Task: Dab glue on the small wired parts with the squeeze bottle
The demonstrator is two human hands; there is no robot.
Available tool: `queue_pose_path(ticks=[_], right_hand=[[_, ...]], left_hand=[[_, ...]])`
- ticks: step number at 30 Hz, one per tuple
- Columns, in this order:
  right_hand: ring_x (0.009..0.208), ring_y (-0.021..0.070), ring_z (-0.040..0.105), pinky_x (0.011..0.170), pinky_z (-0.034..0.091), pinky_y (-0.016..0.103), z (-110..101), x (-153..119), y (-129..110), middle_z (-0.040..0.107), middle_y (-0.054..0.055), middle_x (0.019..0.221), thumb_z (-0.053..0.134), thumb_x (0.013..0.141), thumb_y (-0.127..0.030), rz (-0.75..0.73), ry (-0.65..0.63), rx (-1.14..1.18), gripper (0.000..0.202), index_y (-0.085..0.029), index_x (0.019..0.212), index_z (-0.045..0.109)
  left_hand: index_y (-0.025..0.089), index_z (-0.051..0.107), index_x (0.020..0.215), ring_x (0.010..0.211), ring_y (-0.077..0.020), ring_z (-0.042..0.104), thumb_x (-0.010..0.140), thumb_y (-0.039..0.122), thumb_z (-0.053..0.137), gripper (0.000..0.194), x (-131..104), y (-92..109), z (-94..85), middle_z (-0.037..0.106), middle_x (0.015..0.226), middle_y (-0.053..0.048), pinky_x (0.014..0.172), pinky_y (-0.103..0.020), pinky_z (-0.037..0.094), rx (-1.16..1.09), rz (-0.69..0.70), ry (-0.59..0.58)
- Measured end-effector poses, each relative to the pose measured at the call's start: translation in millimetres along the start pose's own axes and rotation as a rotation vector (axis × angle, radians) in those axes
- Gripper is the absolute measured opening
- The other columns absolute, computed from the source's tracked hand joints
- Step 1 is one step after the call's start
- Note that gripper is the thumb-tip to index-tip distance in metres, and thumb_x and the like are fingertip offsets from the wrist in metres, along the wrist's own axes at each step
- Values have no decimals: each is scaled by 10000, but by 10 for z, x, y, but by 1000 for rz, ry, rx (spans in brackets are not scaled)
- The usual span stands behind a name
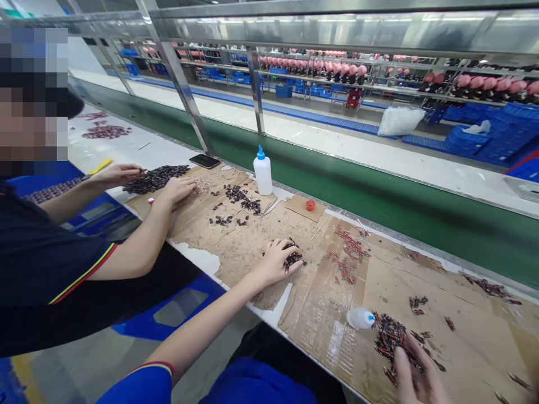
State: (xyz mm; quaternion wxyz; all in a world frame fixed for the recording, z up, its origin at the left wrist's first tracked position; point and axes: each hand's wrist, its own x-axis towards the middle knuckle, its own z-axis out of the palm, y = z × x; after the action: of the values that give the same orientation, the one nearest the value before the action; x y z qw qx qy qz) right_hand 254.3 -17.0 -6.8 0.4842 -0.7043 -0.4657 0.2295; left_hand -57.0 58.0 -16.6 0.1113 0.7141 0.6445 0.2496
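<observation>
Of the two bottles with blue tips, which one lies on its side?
The nearer bottle, beside the red-and-black pile by the right hand; the other bottle stands upright.

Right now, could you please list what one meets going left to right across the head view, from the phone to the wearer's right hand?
Black phone, left hand, round red piece, bottle on its side, right hand.

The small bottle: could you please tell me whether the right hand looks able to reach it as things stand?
Likely yes: the right hand is close by, with only a low pile of parts between it and the small bottle, which nothing covers.
</observation>
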Motion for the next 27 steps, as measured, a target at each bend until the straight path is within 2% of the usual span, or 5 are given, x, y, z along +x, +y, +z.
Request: queue_pose_path(ticks=[8,14,20,25,27], right_hand=[[1046,324,508,876,436,470,343,-4,130,633,155,1107,637,687,-715,-476,-147,-264,776,-167,1234,592],[962,293,516,874,414,470,501,25,74,675,135,995,548,820,-639,-593,-154,-248,526,-178,1047,661],[975,284,509,884,424,460,513,1,139,679,129,984,556,850,-571,-556,-186,-222,439,-178,1017,658],[1031,276,547,906,451,446,477,-74,106,671,125,1019,602,829,-538,-448,-197,-141,390,-190,999,652],[1061,270,577,946,449,453,461,-113,91,668,122,1072,610,830,-513,-343,-230,-79,381,-194,1035,639]], left_hand=[[247,663,1023,1172,-265,511,911,468,495,299,112,-107,-334,641,1172,-75,1018,-471,368,-107,9,-34],[221,494,1314,1402,-297,310,940,476,416,459,152,-251,-172,366,1517,-135,1131,-549,234,-29,-4,-212],[244,364,1439,1451,-303,229,927,529,430,590,-56,-76,-73,327,1549,-119,1176,-563,119,-108,112,-290],[181,581,1238,1235,-257,531,955,387,401,394,283,-174,-166,599,1296,-133,1067,-438,391,-154,64,-133],[175,658,1101,1075,-236,628,943,330,426,320,479,-190,-173,686,1123,-113,981,-384,462,-157,105,-178]])
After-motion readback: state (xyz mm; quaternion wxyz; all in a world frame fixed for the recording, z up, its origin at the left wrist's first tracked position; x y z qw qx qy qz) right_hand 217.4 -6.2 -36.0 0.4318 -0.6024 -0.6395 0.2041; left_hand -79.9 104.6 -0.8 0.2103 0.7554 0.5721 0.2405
